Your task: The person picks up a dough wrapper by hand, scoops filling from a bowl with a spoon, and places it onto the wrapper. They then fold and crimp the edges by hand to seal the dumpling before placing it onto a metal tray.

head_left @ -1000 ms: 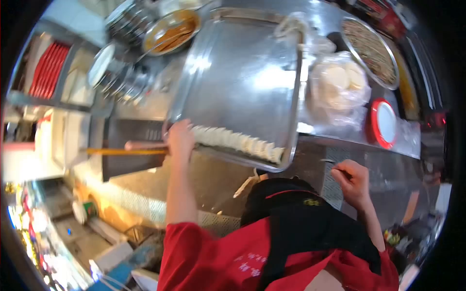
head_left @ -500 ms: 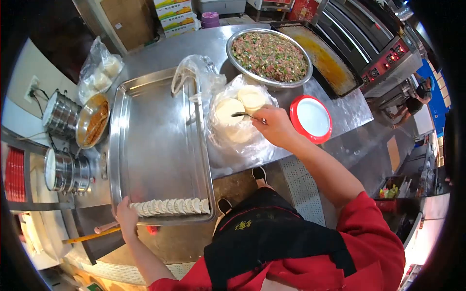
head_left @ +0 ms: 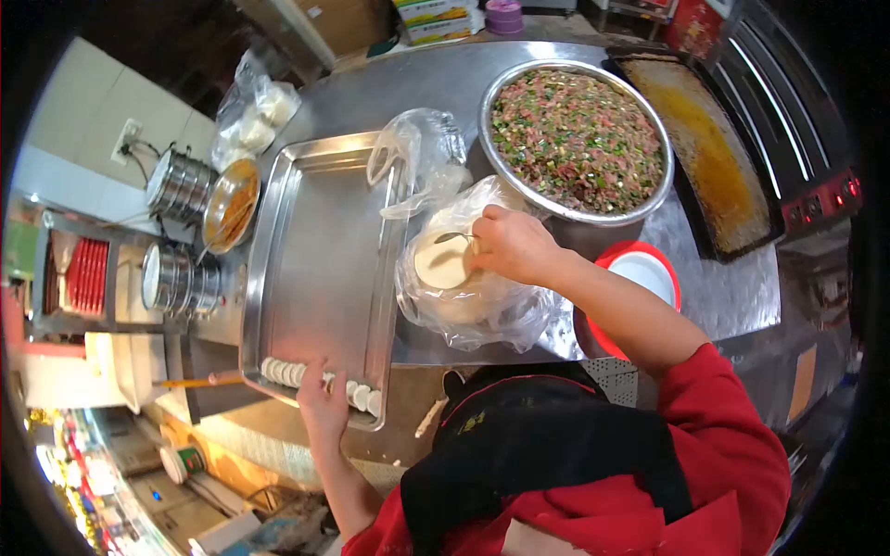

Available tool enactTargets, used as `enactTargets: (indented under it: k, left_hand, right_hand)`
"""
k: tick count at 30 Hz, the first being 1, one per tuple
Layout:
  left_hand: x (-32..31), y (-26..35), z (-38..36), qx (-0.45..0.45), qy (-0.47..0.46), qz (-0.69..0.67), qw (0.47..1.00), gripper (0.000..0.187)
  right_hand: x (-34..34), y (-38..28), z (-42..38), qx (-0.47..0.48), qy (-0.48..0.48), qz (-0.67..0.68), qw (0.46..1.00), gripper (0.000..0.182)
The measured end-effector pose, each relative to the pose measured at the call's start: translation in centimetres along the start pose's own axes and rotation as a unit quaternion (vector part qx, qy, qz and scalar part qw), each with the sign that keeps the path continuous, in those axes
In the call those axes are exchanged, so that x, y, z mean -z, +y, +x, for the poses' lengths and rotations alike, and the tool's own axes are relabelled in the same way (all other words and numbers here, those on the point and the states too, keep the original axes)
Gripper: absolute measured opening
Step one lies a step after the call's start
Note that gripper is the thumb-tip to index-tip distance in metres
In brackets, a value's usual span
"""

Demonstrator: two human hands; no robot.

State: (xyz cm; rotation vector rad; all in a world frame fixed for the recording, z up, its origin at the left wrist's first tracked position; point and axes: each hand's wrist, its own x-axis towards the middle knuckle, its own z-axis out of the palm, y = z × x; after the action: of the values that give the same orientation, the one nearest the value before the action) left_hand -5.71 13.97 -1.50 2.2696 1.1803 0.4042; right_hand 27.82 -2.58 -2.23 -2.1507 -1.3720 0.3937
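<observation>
My right hand [head_left: 508,243] is closed round a small metal spoon [head_left: 454,237], over the stack of round dough wrappers [head_left: 441,263] in a clear plastic bag [head_left: 505,320]. At the near end of the large metal tray [head_left: 324,236], my left hand [head_left: 324,398] is over the row of white dumplings [head_left: 283,372], fingers slightly apart and hiding part of the row. Whether its fingertips touch a dumpling cannot be made out. Beyond the wrappers sits a steel bowl [head_left: 489,139] heaped with meat and green onion filling [head_left: 579,139].
A red-rimmed white bowl [head_left: 644,271] lies right of my right hand. Behind it is a dark baking pan [head_left: 705,139] with yellow residue. Steamer-like metal tins [head_left: 171,278], a bowl of orange-brown food [head_left: 232,206] and bagged dough [head_left: 255,120] stand left.
The view has shifted. My left hand has moved right along the dumpling row, from its left end. My right hand and spoon remain over the wrappers, one round wrapper now showing beneath.
</observation>
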Motion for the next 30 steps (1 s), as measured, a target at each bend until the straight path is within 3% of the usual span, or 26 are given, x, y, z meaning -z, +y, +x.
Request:
enactTargets:
  k: [1,7,9,11,14,17,18,19,20,21,23,25,28,30]
  left_hand:
    - [-0.5,0.5,-0.6,-0.029,0.007,0.003,1.000,0.039]
    - [-1.8,6.2,-2.5,0.010,-0.003,-0.034,0.999,0.039]
    - [-2.4,6.5,-1.9,-0.052,-0.010,-0.022,0.998,0.038]
    - [-3.1,7.6,-0.8,-0.044,-0.034,-0.031,0.998,0.038]
    - [-4.5,9.7,1.0,-0.181,-0.025,-0.038,0.982,0.036]
    - [-5.3,12.1,2.6,-0.197,-0.066,-0.124,0.970,0.035]
    - [-5.8,12.5,3.0,-0.157,-0.095,-0.187,0.965,0.033]
    - [-6.1,13.0,3.4,-0.162,-0.094,-0.192,0.963,0.033]
    - [-6.3,13.5,3.9,-0.109,-0.141,-0.256,0.950,0.030]
    - [-6.6,14.1,4.3,-0.055,-0.189,-0.317,0.928,0.028]
    - [-7.3,15.6,5.4,-0.045,-0.213,-0.379,0.900,0.029]
    - [-8.1,16.9,6.5,-0.034,-0.240,-0.436,0.866,0.030]
    - [-9.0,18.3,7.3,0.048,-0.429,-0.605,0.669,0.043]
    - [-9.9,18.9,6.9,0.075,-0.466,-0.575,0.668,0.041]
  right_hand:
    - [0.6,0.1,0.2,-0.018,-0.015,-0.017,1.000,0.026]
    - [0.2,0.0,0.8,-0.061,-0.025,0.006,0.998,0.022]
    - [-0.3,-0.3,0.5,-0.058,-0.005,-0.006,0.998,0.021]
    - [-0.7,-0.8,0.1,-0.060,0.020,-0.025,0.998,0.021]
    - [-1.0,-0.6,0.1,-0.048,0.019,-0.051,0.997,0.020]
    - [0.0,1.3,0.5,-0.075,0.060,0.010,0.995,0.018]
    - [1.2,1.6,0.1,-0.127,0.032,0.209,0.969,0.017]
    - [2.8,1.6,-0.4,-0.173,0.002,0.401,0.900,0.017]
    - [4.6,1.4,-1.0,-0.201,-0.047,0.470,0.858,0.016]
    - [5.5,1.3,-1.5,-0.202,-0.042,0.466,0.861,0.016]
    - [6.7,1.0,-2.3,-0.165,-0.088,0.549,0.814,0.013]
    - [7.6,-0.1,-3.0,-0.152,-0.093,0.567,0.804,0.010]
    - [8.0,-1.8,-4.1,-0.152,-0.083,0.590,0.789,0.010]
    - [7.8,-1.8,-5.0,-0.159,-0.075,0.598,0.782,0.011]
